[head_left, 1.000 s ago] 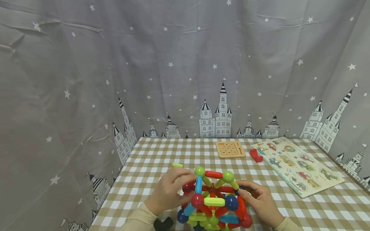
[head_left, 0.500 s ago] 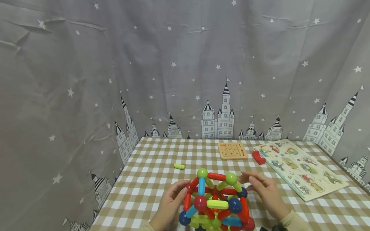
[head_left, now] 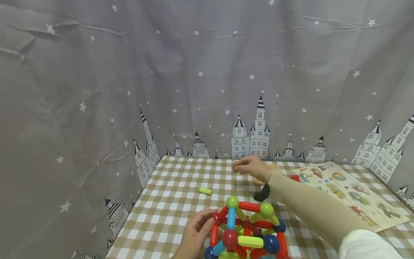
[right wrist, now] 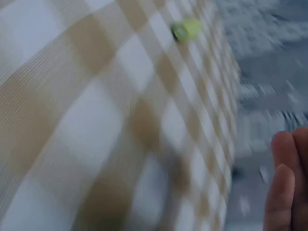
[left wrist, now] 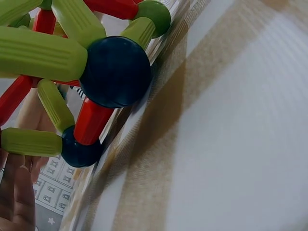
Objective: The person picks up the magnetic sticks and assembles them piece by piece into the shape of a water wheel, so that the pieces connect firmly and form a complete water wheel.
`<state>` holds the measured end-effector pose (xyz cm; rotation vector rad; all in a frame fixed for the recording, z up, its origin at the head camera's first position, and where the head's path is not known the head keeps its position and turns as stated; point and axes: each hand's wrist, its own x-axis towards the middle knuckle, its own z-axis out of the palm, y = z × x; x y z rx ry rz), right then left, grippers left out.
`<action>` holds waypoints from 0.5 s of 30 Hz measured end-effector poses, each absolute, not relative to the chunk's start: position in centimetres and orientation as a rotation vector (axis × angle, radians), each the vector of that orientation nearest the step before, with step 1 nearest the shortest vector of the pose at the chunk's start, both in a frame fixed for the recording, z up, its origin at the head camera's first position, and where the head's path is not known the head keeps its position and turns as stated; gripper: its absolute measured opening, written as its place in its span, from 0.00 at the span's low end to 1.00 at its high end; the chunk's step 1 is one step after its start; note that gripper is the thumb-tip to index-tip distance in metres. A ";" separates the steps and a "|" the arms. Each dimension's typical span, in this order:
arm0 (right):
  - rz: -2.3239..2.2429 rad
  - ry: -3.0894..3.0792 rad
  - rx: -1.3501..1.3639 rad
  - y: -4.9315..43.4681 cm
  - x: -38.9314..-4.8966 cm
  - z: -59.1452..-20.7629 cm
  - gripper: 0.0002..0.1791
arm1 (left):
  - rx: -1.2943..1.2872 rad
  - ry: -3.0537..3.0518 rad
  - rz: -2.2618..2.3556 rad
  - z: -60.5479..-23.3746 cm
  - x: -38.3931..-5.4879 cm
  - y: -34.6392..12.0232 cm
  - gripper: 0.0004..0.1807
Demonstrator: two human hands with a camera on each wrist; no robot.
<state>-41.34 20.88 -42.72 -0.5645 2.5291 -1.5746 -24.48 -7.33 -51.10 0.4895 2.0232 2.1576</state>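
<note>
A framework of magnetic building rods and balls [head_left: 250, 241] in red, green, blue and yellow-green stands at the front of the table in the head view. My left hand [head_left: 196, 232] holds it at its left side, thumb and forefinger at a red ball [head_left: 216, 218]. Dark blue balls [left wrist: 115, 72] and green rods of its lower part fill the left wrist view's upper left. My right hand [head_left: 250, 166] is stretched out over the far part of the table, holding nothing. A loose yellow-green rod [head_left: 205, 191] lies on the cloth, nearer than that hand and to its left.
A wooden number slide puzzle [head_left: 275, 167] is partly covered by the right forearm. Beside it lies a red block [head_left: 295, 178], also partly hidden. A picture peg board [head_left: 352, 194] lies at the right. The checked tablecloth [head_left: 174, 180] reaches back to a grey curtain [head_left: 194, 90].
My right hand has left the framework's right side and moved forward and left across the table. My left hand has moved slightly down along the framework's left side and stays at the red ball.
</note>
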 end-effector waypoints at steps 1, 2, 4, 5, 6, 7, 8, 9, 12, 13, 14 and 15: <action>-1.531 2.520 -0.596 19.5 -41.9 -43.0 0.15 | 0.499 2.013 2.163 -51.2 -24.4 -7.3 0.22; -1.477 2.527 -0.625 18.1 -42.3 -43.3 0.14 | 0.512 1.998 2.172 -51.2 -24.3 -7.3 0.22; -1.322 2.551 -0.723 15.6 -42.9 -43.9 0.13 | 0.533 1.959 2.195 -51.3 -24.2 -7.3 0.22; -1.228 2.577 -0.777 14.4 -43.0 -44.1 0.12 | 0.549 1.944 2.203 -51.3 -24.2 -7.2 0.22; -1.145 2.591 -0.834 13.4 -43.1 -44.4 0.12 | 0.568 1.930 2.212 -51.4 -24.1 -7.2 0.22; -1.064 2.606 -0.884 12.5 -43.1 -44.6 0.12 | 0.579 1.918 2.221 -51.4 -24.1 -7.1 0.22; -0.980 2.625 -0.923 11.7 -43.0 -44.8 0.11 | 0.614 1.922 2.232 -51.4 -24.1 -7.1 0.21; -0.907 2.644 -0.968 11.0 -43.0 -45.1 0.10 | 0.640 1.924 2.243 -51.5 -24.1 -7.1 0.20; -0.742 2.709 -1.062 9.4 -42.7 -45.8 0.08 | 0.707 1.935 2.261 -51.6 -24.2 -7.1 0.19; -0.704 2.727 -1.095 9.0 -42.6 -46.0 0.08 | 0.722 1.939 2.263 -51.6 -24.2 -7.2 0.19; -0.666 2.741 -1.134 8.6 -42.5 -46.1 0.07 | 0.740 1.946 2.262 -51.6 -24.3 -7.3 0.18; -0.642 2.740 -1.169 8.3 -42.5 -46.3 0.06 | 0.737 1.953 2.259 -51.6 -24.4 -7.4 0.18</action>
